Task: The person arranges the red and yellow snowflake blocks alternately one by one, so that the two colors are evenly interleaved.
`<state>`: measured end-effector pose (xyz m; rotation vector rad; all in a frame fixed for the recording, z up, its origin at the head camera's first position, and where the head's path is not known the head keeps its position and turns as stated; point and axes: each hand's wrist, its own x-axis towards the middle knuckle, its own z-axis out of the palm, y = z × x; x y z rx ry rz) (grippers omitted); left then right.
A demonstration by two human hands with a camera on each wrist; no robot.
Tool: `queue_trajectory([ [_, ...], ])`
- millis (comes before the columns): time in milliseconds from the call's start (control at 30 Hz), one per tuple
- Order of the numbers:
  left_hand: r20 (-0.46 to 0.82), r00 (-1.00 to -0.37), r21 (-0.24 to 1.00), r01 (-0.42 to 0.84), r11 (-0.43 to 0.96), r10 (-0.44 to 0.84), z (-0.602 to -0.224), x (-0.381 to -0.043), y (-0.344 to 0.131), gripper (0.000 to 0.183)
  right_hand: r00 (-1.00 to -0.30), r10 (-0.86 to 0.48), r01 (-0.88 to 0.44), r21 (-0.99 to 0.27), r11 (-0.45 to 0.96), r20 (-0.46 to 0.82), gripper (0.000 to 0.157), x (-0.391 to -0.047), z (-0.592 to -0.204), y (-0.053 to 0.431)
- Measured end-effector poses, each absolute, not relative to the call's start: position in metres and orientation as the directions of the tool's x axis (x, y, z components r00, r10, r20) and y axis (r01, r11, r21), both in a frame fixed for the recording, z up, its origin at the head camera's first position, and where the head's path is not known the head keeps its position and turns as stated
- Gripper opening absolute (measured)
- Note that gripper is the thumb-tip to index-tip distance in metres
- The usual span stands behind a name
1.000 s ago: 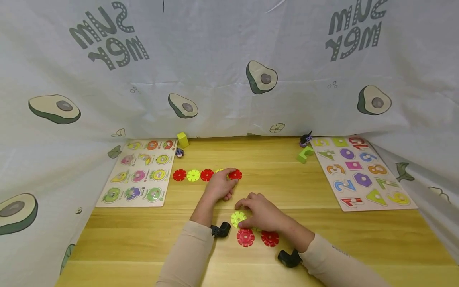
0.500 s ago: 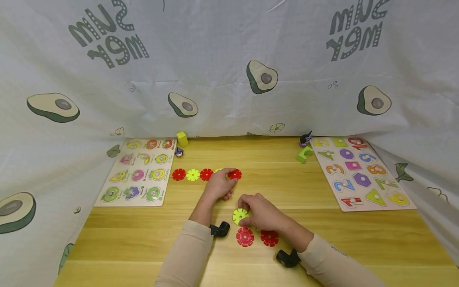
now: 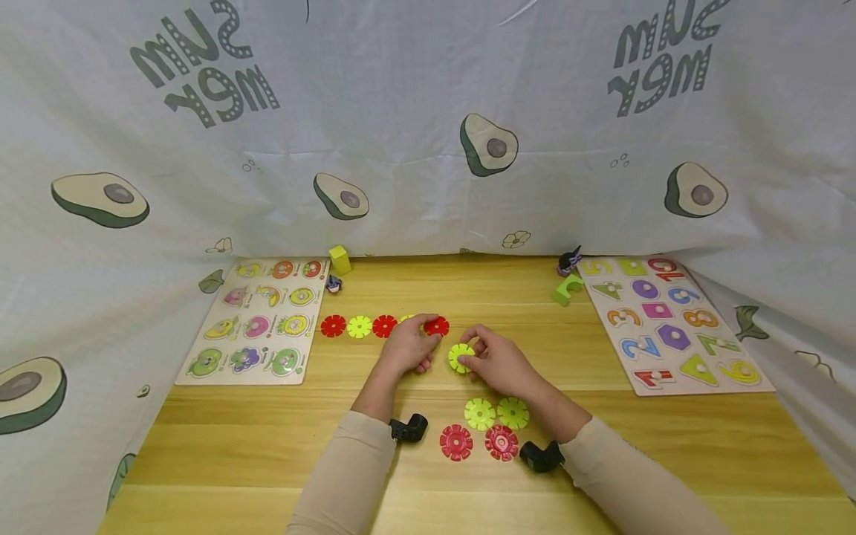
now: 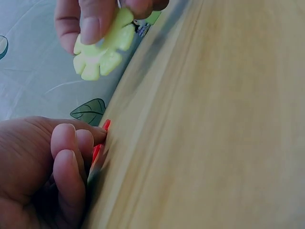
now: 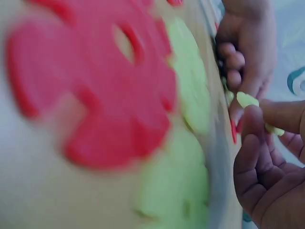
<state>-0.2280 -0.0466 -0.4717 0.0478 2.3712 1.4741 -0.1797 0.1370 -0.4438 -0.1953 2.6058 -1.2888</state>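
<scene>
My right hand (image 3: pixel 506 364) pinches a yellow flower-shaped notched disc (image 3: pixel 460 358) between thumb and fingers, raised over the table; its petals show in the left wrist view. Across from it, my left hand (image 3: pixel 406 346) rests at the end of a row of alternating red and yellow discs. Its thumb and forefinger grip the edges of the last red disc (image 3: pixel 441 326), the other fingers curled in. That hand partly covers the yellow disc (image 3: pixel 407 318) beside it. Farther left in the row lie a red disc (image 3: pixel 384 326), a yellow disc (image 3: pixel 360 327) and another red disc (image 3: pixel 333 326).
Nearer me lie two yellow discs (image 3: pixel 480 414) and two red discs (image 3: pixel 456 443). A fruit puzzle board (image 3: pixel 314 312) is at left, a number puzzle board (image 3: pixel 635 349) at right. A yellow block (image 3: pixel 340 260), a green arch block (image 3: pixel 567 290) and small dark figurines (image 3: pixel 569 261) stand toward the curtain.
My right hand has picked up a yellow disc from the near group and carried it forward, close to the left hand. The left hand has stayed at the row's last red disc.
</scene>
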Motion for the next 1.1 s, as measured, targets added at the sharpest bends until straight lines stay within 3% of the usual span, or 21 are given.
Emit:
queue_trajectory([
  [333,-0.269,-0.939,0.885,-0.154,0.439,0.212,-0.472,-0.228,-0.047,0.041,-0.96,-0.172,-0.003,-0.61,0.792,-0.219,0.024,-0.226,-0.442,0.148],
  [767,-0.272,-0.941,0.886,-0.162,0.435,0.202,-0.474,-0.228,-0.047,0.041,-0.968,-0.108,0.023,-0.509,0.86,-0.228,0.042,-0.247,-0.448,0.143],
  [1100,-0.266,-0.938,0.895,-0.154,0.419,0.223,-0.474,-0.228,-0.048,0.044,-0.957,-0.191,-0.01,-0.634,0.774,-0.218,0.046,-0.22,-0.443,0.149],
])
